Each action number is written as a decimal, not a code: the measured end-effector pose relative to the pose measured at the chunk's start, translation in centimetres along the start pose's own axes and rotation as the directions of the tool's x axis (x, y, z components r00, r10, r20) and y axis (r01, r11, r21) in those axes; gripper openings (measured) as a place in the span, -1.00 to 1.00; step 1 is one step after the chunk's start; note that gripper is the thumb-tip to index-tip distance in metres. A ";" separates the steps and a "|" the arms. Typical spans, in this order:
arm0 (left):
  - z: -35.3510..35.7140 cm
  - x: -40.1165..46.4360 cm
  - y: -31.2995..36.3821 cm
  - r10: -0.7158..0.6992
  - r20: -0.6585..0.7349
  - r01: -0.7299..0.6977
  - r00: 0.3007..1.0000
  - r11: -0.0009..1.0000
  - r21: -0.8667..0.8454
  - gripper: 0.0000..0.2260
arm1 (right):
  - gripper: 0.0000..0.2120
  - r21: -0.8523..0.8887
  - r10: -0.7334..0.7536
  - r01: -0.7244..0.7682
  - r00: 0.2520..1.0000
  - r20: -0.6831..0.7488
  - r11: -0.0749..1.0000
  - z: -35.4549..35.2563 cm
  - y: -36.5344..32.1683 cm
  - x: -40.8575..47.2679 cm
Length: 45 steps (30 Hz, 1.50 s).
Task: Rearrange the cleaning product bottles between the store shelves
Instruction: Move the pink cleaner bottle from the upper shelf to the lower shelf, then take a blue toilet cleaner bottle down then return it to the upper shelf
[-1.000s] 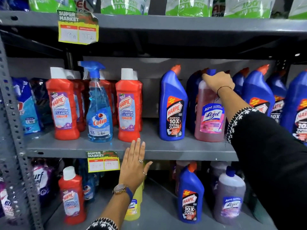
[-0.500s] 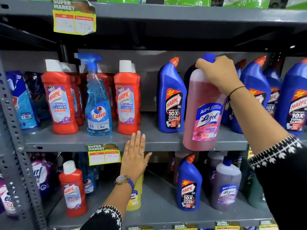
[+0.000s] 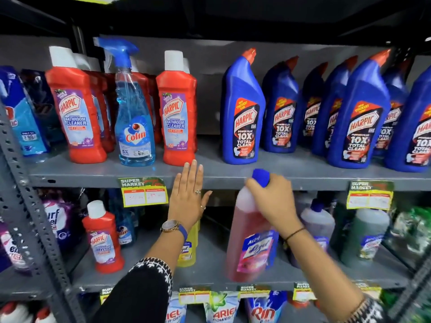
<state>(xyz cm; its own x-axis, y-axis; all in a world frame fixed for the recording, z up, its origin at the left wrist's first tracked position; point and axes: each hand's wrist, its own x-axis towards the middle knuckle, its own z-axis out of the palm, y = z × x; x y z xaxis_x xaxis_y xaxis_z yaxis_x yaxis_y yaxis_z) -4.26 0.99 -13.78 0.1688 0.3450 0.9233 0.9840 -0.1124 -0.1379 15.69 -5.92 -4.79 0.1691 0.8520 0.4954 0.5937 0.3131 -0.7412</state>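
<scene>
Grey store shelves; my right hand (image 3: 274, 201) has its fingers wrapped around the pink Lizol bottle (image 3: 250, 241) at the neck, over the lower shelf (image 3: 210, 273) front edge. Left hand (image 3: 190, 197) spread flat. I'd set its base down squarely.

Pink Lizol bottle (image 3: 250, 243): blue cap, pink-and-blue label; upper-shelf Harpic toilet cleaners (image 3: 243, 110) blue with orange-red tips and black/red labels, bathroom cleaners (image 3: 178, 110) red with white caps and purple-edged labels, Colin spray (image 3: 134, 117) clear blue. Shelves (image 3: 93, 174) grey, price tags (image 3: 144, 192) yellow-green. Sleeves (image 3: 140, 290) black with white patterned cuffs, watch strap (image 3: 182, 231) blue.
</scene>
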 end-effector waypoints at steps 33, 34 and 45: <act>1.3 -0.7 -0.5 0.076 -0.075 -0.066 0.994 0.990 0.125 -0.41 | -0.63 -0.019 -0.098 0.096 0.991 -0.088 0.995 15.1 10.7 -0.2; 1.3 -0.7 -0.5 0.078 -0.074 -0.068 0.994 0.990 0.125 -0.40 | -0.59 0.012 -0.090 0.093 0.985 -0.149 0.996 14.6 10.8 -0.2; 1.4 -0.6 -0.4 0.071 -0.093 -0.061 0.993 0.993 0.098 -0.29 | 0.01 -0.035 0.398 -0.418 0.884 -0.243 0.908 12.0 18.1 -0.2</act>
<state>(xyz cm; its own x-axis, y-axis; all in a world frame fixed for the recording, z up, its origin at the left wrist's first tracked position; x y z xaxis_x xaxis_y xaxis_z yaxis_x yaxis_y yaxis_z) -4.68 2.11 -14.82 0.2319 0.2484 0.9405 0.9726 -0.0413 -0.2289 16.98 4.56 -23.72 0.5775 0.7761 0.2531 0.4957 -0.0871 -0.8641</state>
